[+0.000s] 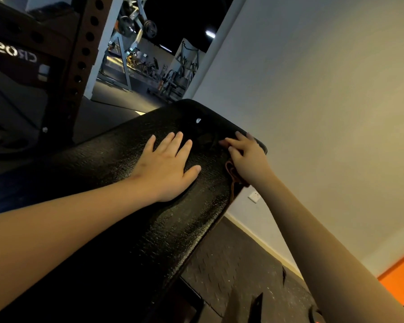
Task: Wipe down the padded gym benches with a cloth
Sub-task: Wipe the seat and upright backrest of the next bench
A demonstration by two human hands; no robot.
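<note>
A black padded bench (pixel 131 229) with a grained surface runs from the lower left up to its rounded far end at centre. My left hand (pixel 168 164) lies flat on the pad with fingers spread and straight. My right hand (pixel 245 157) rests near the pad's right edge, close to the far end, pressing a dark brownish cloth (pixel 231 171) onto the bench; only a crumpled bit of the cloth shows under the palm. A small pale spot (pixel 198 120) marks the pad beyond my fingers.
A plain wall (pixel 324 101) rises close on the right, with a socket (pixel 254 196) low down. A brown perforated rack post (pixel 77 66) stands at the left. Dark rubber floor tiles (pixel 231 264) lie below the bench. More gym machines (pixel 135 29) show through the opening behind.
</note>
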